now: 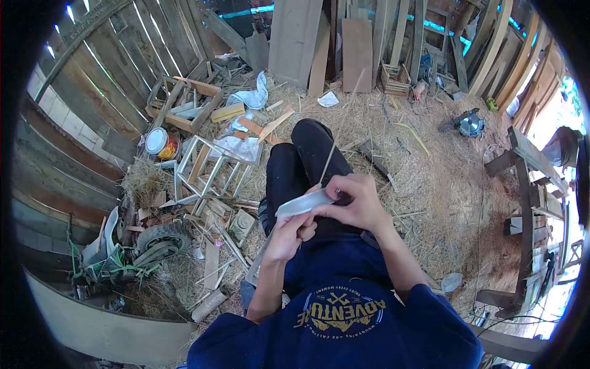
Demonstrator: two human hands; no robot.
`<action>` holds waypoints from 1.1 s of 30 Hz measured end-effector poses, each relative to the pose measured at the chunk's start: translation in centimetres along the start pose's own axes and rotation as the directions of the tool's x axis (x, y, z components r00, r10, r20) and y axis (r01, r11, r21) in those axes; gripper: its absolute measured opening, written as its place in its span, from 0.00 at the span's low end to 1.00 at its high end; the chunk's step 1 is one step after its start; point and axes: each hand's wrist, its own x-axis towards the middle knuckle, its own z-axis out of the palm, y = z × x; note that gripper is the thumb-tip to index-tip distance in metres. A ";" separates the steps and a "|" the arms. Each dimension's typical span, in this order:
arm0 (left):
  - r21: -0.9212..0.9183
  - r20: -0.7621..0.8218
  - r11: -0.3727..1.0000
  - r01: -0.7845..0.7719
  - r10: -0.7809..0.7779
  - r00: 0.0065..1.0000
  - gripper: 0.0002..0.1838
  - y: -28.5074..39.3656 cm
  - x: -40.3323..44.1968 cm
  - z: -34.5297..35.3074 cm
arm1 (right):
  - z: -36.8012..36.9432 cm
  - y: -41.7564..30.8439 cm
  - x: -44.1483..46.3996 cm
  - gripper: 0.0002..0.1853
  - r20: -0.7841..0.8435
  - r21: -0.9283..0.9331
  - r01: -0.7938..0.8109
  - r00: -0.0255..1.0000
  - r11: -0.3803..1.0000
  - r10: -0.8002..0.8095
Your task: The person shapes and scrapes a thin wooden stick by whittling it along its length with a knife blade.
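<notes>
Over my lap, my right hand (359, 203) is closed, its thumb and fingers pinching the right end of a flat, pale-grey, blade-like piece (304, 204). My left hand (287, 237) sits just below, fingers curled, against the underside of that piece. A long thin strip (332, 150) runs from between my hands out past my knees. Another grey length (257, 265) shows beside my left wrist; whether it belongs to the same strip I cannot tell. My left palm and what lies in it are hidden by the fingers and the grey piece.
Straw and wood scraps cover the ground. A machete-like tool (378, 163) lies beyond my right knee. To the left are a white frame (203, 175), a paint bucket (161, 144) and a tyre (163, 243). A circular saw (470, 124) and a wooden bench (522, 178) stand right.
</notes>
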 end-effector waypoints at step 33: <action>-0.300 0.311 0.921 0.251 -0.154 0.938 0.04 0.1 0.6 -0.6 | -1.6 0.2 1.3 0.23 -0.027 -0.146 0.090 0.995 0.985 -0.095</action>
